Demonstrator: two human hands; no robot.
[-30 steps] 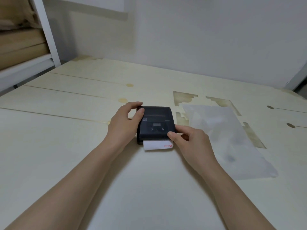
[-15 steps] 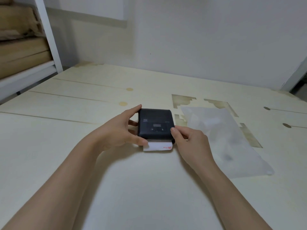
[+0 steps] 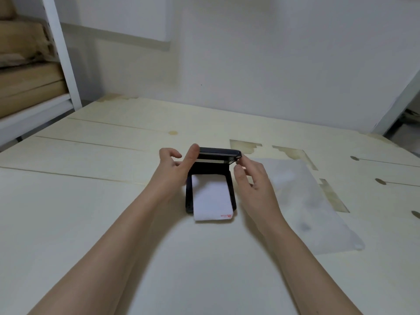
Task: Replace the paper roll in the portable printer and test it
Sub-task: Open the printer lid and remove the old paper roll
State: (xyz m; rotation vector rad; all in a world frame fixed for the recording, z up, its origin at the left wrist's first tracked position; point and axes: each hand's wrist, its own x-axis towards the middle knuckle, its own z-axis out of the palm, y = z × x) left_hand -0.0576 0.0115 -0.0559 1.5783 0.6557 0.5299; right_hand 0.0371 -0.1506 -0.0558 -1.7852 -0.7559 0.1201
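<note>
Both hands flank the printer point(image 3: 210, 192) on the table point(image 3: 91, 212), my left hand point(image 3: 173, 170) and right hand point(image 3: 251, 176) loosely spread, fingertips propping its lid point(image 3: 219, 153) open, paper point(image 3: 212, 201) lying inside; I judge closing and testing remain.

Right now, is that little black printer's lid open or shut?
Open. The printer's lid is swung up, exposing white paper in the body; the left hand and right hand touch its corners.

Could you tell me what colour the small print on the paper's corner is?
Red, on the white paper; head view.
</note>
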